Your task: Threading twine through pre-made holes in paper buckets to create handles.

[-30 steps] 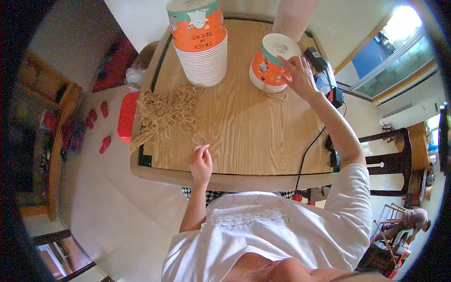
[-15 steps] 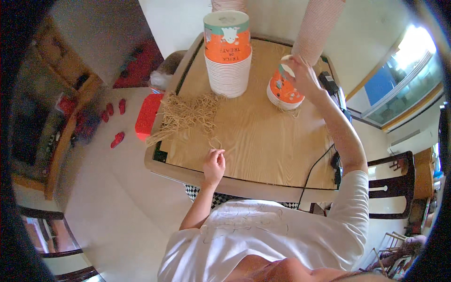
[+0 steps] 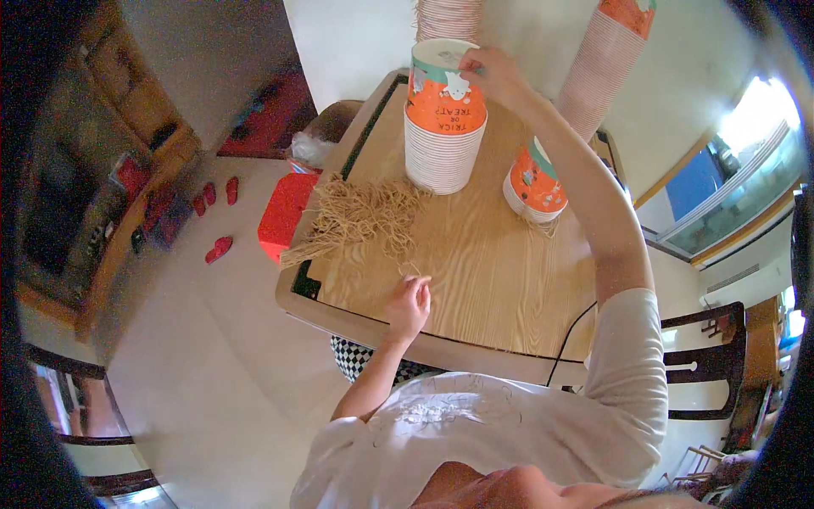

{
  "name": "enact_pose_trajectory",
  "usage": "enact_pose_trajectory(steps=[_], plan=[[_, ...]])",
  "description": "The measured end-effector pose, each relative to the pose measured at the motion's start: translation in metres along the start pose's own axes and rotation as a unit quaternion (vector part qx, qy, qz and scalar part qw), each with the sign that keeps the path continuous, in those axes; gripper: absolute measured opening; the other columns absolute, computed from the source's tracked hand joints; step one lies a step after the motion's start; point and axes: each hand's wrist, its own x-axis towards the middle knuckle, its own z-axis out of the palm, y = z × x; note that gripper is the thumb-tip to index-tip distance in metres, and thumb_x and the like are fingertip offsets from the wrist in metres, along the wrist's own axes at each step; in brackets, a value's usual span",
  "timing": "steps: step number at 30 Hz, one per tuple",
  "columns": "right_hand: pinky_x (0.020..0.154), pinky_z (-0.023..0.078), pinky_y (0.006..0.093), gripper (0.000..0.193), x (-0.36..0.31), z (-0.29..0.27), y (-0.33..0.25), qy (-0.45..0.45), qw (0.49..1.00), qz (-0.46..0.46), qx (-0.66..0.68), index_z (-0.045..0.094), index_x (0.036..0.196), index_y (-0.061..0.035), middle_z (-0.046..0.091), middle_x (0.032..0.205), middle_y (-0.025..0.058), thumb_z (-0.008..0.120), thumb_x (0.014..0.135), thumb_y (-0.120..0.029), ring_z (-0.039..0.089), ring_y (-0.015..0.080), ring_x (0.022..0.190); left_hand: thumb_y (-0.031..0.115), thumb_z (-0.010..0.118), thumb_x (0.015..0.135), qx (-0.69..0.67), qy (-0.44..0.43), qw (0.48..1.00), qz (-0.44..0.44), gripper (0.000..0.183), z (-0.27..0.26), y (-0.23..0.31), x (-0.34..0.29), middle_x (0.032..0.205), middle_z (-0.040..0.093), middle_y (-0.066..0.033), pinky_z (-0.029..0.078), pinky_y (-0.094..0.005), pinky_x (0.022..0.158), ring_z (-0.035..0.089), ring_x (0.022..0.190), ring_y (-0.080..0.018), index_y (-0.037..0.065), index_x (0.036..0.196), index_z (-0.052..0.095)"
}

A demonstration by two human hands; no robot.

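Note:
A tall stack of upside-down paper buckets point(image 3: 445, 106), orange and green with white rims below, stands on the far middle of the table. My right hand point(image 3: 496, 75) reaches across, its fingers closed on the top edge of the uppermost bucket. A shorter stack of the same buckets point(image 3: 538, 182) stands to its right, with bits of twine under its rim. Near the front of the table my left hand point(image 3: 410, 307) pinches a thin loop of brown twine point(image 3: 409, 266). The loop lies beside a tangled heap of cut twine point(image 3: 365, 216) at the table's left side.
Two more tall bucket stacks rise behind, a pale one point(image 3: 449, 19) at the back and another point(image 3: 604, 72) at the back right. A red box point(image 3: 286, 212) is beside the table's left edge. A black cable point(image 3: 566, 339) crosses the right side. A dark chair point(image 3: 699, 360) stands at right.
My right hand has moved left from the short stack to the top of the tall stack. My left hand keeps its pinch near the front edge. The whole view has shifted slightly.

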Motion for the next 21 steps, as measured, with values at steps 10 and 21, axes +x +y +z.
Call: enact_pose_trajectory(steps=[10, 21], plan=[[0.074, 0.047, 0.0377, 0.017, -0.007, -0.016, -0.035, -0.043, 0.993, 0.037, -0.105, 0.058, 0.091, -0.0060, 0.060, 0.090, 0.0114, 0.064, 0.079, -0.018, 0.060, 0.0268, 0.086, 0.008, 0.055, 0.078, 0.185, -0.006, 0.962, 0.203, 0.037, 0.015, 0.054, 0.206, 0.126, 0.043, -0.0163, 0.036, -0.0451, 0.097, 0.039, 0.121, -0.0333, -0.001, 0.114, 0.051], [0.069, 0.047, 0.0345, 0.013, 0.003, -0.009, -0.004, -0.020, 0.998, -0.024, 0.051, 0.055, 0.085, -0.0045, 0.058, 0.079, 0.0100, 0.065, 0.077, -0.007, 0.058, 0.0223, 0.074, 0.009, 0.056, 0.076, 0.262, -0.055, 0.940, 0.212, 0.034, 0.037, 0.039, 0.219, 0.132, 0.037, -0.0201, 0.034, -0.0502, 0.098, 0.034, 0.125, -0.0360, 0.000, 0.108, 0.056]])
